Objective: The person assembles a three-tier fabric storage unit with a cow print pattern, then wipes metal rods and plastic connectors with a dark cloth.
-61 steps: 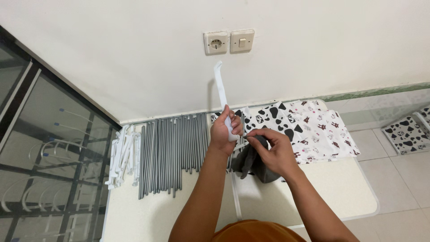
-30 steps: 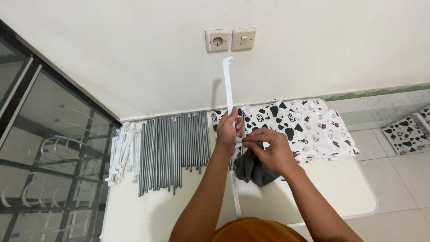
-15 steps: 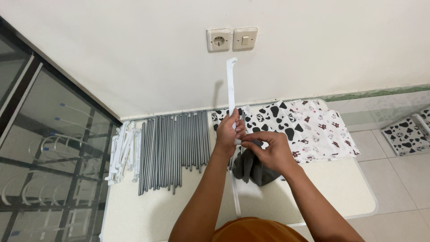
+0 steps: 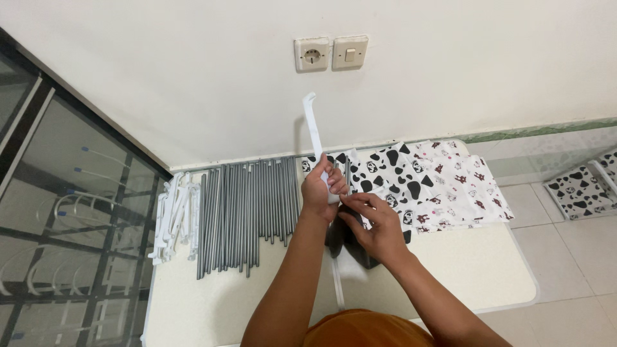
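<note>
My left hand point(image 4: 319, 187) grips a long white plastic strip point(image 4: 313, 132) that stands upright over the table, its hooked top end tilted slightly left. My right hand point(image 4: 376, 223) pinches the strip's lower part just below the left hand and also holds a dark grey cloth point(image 4: 347, 241) that hangs under it. Both hands hover above the white table point(image 4: 475, 263), near a folded cow-print fabric point(image 4: 411, 177).
A row of grey metal rods point(image 4: 247, 212) lies on the table to the left, with a pile of white plastic pieces point(image 4: 173, 215) beside them. Another white strip point(image 4: 337, 289) lies along the table. A glass panel point(image 4: 58, 212) stands at left, and a wall socket point(image 4: 311, 54) is above.
The strip's top has tilted left and dropped a little. My right hand has slid down and toward me along the strip with the grey cloth.
</note>
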